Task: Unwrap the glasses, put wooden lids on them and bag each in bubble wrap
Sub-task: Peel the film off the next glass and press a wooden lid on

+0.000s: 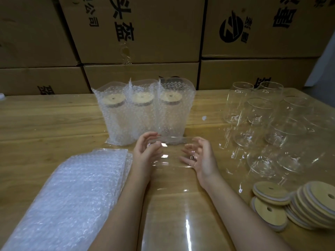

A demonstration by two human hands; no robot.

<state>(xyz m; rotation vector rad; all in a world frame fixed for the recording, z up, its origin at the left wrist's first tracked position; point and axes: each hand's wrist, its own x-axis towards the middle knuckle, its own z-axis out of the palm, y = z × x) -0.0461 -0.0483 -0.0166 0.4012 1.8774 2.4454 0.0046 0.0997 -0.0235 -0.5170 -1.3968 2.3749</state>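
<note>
table point(54, 120): matt wood, visible grain
glasses point(261, 113): clear, glossy
lids point(270, 190): pale smooth wood
bags point(72, 187): bubbled clear plastic
boxes point(145, 33): matt cardboard

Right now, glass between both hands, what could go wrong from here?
The smooth clear glass is held only at its far end by the left hand and right hand; it might slip. The bare glasses crowd beside the right forearm, so a reach for the wooden lids could knock them.
</note>
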